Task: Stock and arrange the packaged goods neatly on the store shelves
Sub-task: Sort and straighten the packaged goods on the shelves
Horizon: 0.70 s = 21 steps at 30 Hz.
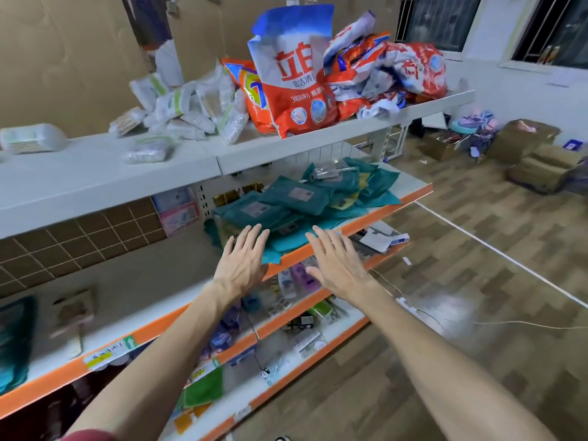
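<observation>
Both hands are released, fingers straight, grasping nothing: left hand [241, 264] and right hand [334, 268] reach side by side. Just beyond their fingertips, the shelf [381, 213] carries the teal packs [296, 198], heaped askew. Best, I judge, to press palms against the heap's sides, square it, then stack edges flush behind the lip. Shelf: hard white board, orange lip. Packs: flat, soft, slick-looking pouches.

Wood-pattern floor [461, 361]; white wall [509, 90] with two dark barred windows [442, 20]; brown tiled wall [79, 243] at left; cardboard boxes [525, 138], apparently, in far corner.
</observation>
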Motion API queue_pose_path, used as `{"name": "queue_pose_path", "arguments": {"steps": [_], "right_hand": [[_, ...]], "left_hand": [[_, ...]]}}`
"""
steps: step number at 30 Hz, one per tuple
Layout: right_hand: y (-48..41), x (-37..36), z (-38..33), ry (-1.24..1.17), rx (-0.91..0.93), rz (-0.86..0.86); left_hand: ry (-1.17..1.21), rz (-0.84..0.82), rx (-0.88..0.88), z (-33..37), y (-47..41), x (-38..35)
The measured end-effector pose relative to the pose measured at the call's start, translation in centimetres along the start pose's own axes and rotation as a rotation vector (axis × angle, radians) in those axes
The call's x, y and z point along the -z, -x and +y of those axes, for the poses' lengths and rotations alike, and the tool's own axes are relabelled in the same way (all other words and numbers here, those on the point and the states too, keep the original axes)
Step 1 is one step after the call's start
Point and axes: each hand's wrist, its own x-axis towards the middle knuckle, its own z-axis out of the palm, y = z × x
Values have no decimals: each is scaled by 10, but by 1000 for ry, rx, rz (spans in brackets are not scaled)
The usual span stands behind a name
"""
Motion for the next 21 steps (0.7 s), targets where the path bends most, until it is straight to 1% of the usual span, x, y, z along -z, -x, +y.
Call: {"name": "queue_pose_path", "arguments": {"steps": [6, 11, 14, 16, 18, 21], "right_hand": [[-53, -24, 37, 25, 15, -85], [-107, -38, 69, 34, 2, -100], [-128, -49, 72, 18, 8, -133], [-140, -57, 70, 5, 29, -136], [-152, -65, 67, -13, 46, -139], [-167, -76, 65, -46, 30, -148]], "left_hand": [[65, -26, 54, -6, -69, -24], [204, -102, 143, -22, -109, -43], [166, -146, 221, -39, -117, -67], [120, -106, 285, -50, -116, -79], [85, -96, 300, -57, -115, -85], [131, -33, 345, -63, -120, -90]]}}
